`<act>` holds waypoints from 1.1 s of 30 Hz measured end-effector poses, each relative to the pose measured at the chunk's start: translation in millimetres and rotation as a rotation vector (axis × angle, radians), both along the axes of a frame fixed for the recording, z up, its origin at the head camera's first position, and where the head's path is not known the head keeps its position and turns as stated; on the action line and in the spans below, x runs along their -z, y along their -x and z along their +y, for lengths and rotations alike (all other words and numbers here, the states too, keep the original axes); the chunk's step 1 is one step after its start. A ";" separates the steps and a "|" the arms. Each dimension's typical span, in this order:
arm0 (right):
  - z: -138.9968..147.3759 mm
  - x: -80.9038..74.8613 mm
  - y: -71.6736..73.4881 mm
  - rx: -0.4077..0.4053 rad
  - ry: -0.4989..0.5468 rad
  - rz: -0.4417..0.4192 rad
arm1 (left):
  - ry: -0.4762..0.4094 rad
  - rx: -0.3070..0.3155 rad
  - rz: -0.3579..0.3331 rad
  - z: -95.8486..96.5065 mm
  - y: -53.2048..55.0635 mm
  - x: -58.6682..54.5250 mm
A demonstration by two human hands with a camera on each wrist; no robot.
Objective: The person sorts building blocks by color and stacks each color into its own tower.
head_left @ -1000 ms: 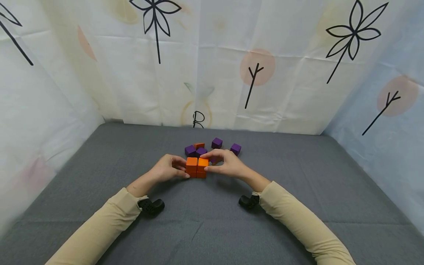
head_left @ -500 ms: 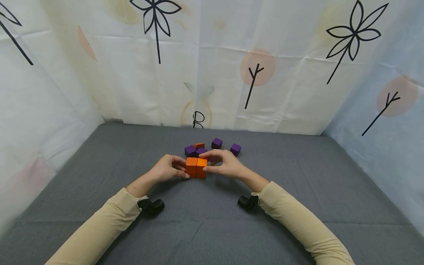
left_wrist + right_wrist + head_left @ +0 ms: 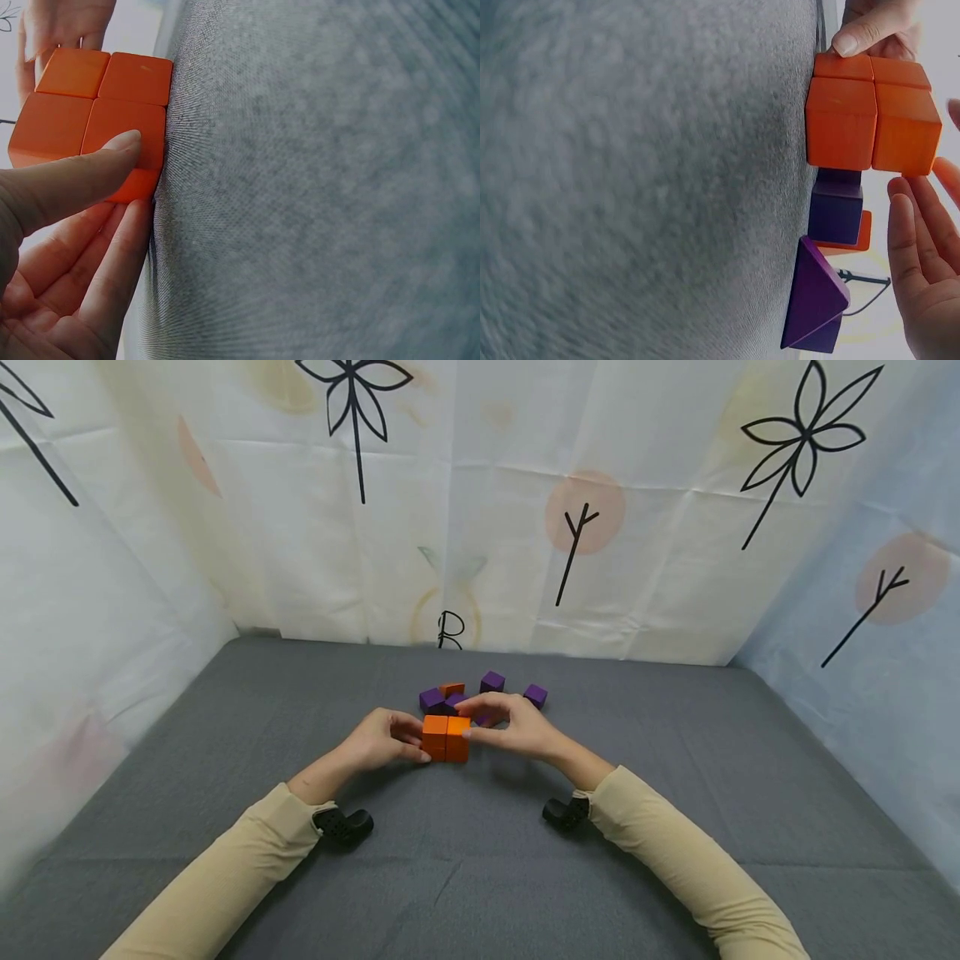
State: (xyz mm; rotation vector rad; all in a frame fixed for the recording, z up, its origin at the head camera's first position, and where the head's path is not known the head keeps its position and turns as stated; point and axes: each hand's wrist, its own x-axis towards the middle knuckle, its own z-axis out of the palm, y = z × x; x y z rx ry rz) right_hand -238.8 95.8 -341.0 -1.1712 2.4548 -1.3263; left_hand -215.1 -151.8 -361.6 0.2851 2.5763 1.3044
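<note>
Four-square and two high, several orange blocks [image 3: 435,729] stand flush together on the grey cloth in the head view. My left hand [image 3: 381,740] grips the lower left block [image 3: 135,129], its thumb across the front face and its fingers behind. To the right, my right hand [image 3: 517,725] is at the upper right block [image 3: 909,127], thumb and fingers spread apart around its corner. In the right wrist view those fingers [image 3: 921,247] are relaxed and a gap shows between them and the block.
Behind the stack lie several purple blocks [image 3: 432,701], one of them a triangular purple block [image 3: 817,296], and an orange piece [image 3: 452,690]. Two purple cubes sit farther right. A patterned white curtain [image 3: 495,527] rises along the table's far edge.
The upper right orange block has slid left against its neighbour, closing the gap between them. My right hand's fingers have since loosened from it; my left hand has stayed put.
</note>
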 end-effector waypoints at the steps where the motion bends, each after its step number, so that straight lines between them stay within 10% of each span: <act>1: 0.4 -0.3 0.7 0.002 0.008 0.006 | 0.000 0.001 -0.001 -0.1 0.1 -0.1; 33: -30.2 -1.9 35.4 0.432 -0.053 -0.075 | -0.011 -0.014 -0.002 1.9 0.5 0.1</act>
